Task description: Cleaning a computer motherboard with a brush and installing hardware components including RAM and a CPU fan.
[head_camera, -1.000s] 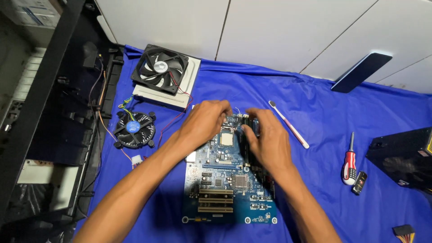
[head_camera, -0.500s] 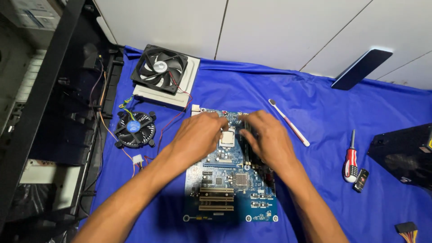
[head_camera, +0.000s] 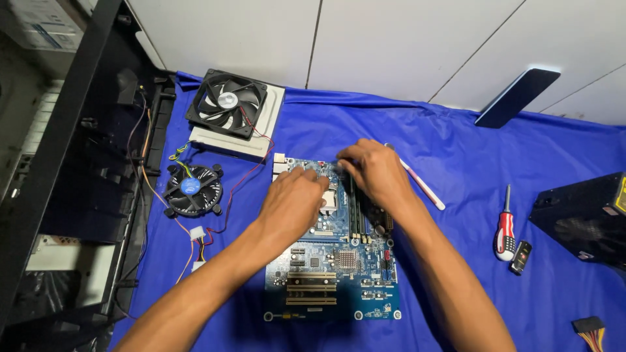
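A blue motherboard (head_camera: 339, 274) lies flat on the blue cloth in the middle of the head view. My left hand (head_camera: 292, 201) rests palm down on its upper left part, beside the processor socket (head_camera: 329, 199). My right hand (head_camera: 372, 171) is at the board's upper right, fingertips pinching the far end of a dark memory stick (head_camera: 355, 215) that stands in its slot. Both forearms reach in from the bottom edge and hide part of the board.
A black case fan (head_camera: 227, 104) on a white drive sits at the back left. A round cooler fan (head_camera: 192, 189) with coloured wires lies left of the board. A screwdriver (head_camera: 505, 228), a white stick (head_camera: 422, 186), a power supply (head_camera: 587, 218) and an open computer case (head_camera: 65, 182) surround it.
Both hands shifted over the board's upper part. My right hand moved back up to the far end of the memory stick; my left hand settled beside the socket.
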